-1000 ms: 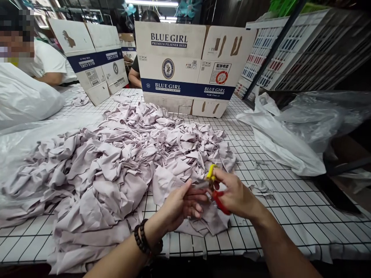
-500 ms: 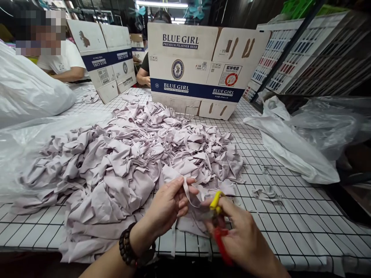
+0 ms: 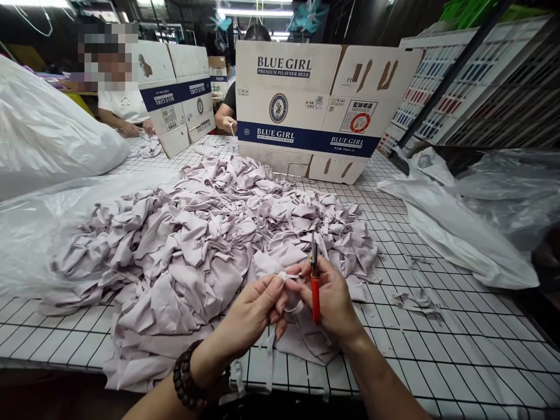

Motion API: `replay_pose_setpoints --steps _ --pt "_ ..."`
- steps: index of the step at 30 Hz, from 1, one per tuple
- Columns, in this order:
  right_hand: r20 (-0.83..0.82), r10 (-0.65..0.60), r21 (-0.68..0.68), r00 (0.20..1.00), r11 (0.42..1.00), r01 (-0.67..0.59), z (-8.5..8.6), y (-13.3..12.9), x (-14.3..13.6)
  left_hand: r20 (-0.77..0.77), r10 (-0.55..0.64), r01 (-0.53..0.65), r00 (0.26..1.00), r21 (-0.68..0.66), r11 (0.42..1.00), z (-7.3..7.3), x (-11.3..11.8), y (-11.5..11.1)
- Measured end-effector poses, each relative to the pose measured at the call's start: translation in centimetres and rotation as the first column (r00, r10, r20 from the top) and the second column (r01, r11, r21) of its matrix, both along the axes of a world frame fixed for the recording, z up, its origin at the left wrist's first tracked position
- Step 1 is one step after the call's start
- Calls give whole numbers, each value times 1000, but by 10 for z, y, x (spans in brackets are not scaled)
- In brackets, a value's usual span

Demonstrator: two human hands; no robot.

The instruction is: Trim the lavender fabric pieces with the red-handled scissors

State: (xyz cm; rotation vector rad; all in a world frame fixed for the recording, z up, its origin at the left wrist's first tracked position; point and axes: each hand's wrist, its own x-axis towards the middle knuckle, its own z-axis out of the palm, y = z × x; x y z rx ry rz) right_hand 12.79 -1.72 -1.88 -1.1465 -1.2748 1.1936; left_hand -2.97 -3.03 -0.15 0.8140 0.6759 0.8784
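Observation:
My left hand [image 3: 258, 306], with a dark bead bracelet [image 3: 187, 379] at the wrist, pinches a narrow pale fabric strip [image 3: 292, 276] between thumb and fingers. Close on its right, my right hand [image 3: 329, 294] grips scissors [image 3: 315, 291] with a red handle, their blades pointing up and away. Its fingertips meet the same strip beside my left fingers. Behind and below both hands spreads a large heap of pale lilac fabric pieces [image 3: 188, 239], some lying under my hands at the table's near edge.
White cartons [image 3: 284, 87] stand upright across the grid-patterned table [image 3: 472, 350]. Clear plastic bags [image 3: 472, 227] lie at right, a big white bag [image 3: 56, 134] at left. Fabric scraps [image 3: 417, 300] lie right of my hands. Two other people sit beyond the cartons, one handling cloth.
My right hand has moved up and left to meet the left hand at the strip. The scissors have turned from slanting sideways to pointing upward. The view has shifted slightly left.

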Motion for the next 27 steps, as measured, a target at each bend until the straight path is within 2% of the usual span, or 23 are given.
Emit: replay_pose_setpoints --steps 3,5,7,9,11,12,16,19,20,22,23,25,27 --pt "-39 -103 50 994 993 105 -2 1 1 -139 4 5 990 69 998 -8 1 3" --pt "-39 -125 92 991 987 128 -3 0 3 -255 73 -27 964 182 983 -14 2 4" --pt "1 -121 127 993 985 120 -5 -1 4 -347 237 -106 908 356 929 -20 3 5" --pt "33 -103 122 994 988 98 -8 -3 4 -376 403 -170 835 519 838 -22 3 6" --pt "27 -73 79 997 994 71 -10 -4 1 -365 464 -179 807 597 782 -21 3 6" --pt "15 -58 58 998 997 57 -11 -4 -1 -352 442 -173 825 588 790 -20 3 5" --pt "-48 3 27 999 1000 -2 -13 -3 -6 -223 223 -119 949 402 908 -22 5 5" --pt "-36 97 -77 995 992 -99 -9 -5 2 -190 169 -87 967 377 922 -28 6 5" --pt "24 113 -109 993 988 -110 -6 -7 7 -197 165 -79 967 384 920 -30 6 5" --pt "252 98 -122 963 990 -69 5 -14 20 -221 149 -48 964 407 912 -31 5 5" --pt "394 81 -104 915 994 -43 12 -17 28 -239 142 -26 961 431 902 -30 4 5" --pt "637 51 -62 769 998 -15 26 -25 40 -284 126 32 950 493 869 -27 2 5" --pt "781 49 -50 623 999 -15 38 -31 48 -335 110 97 936 544 833 -24 0 5"
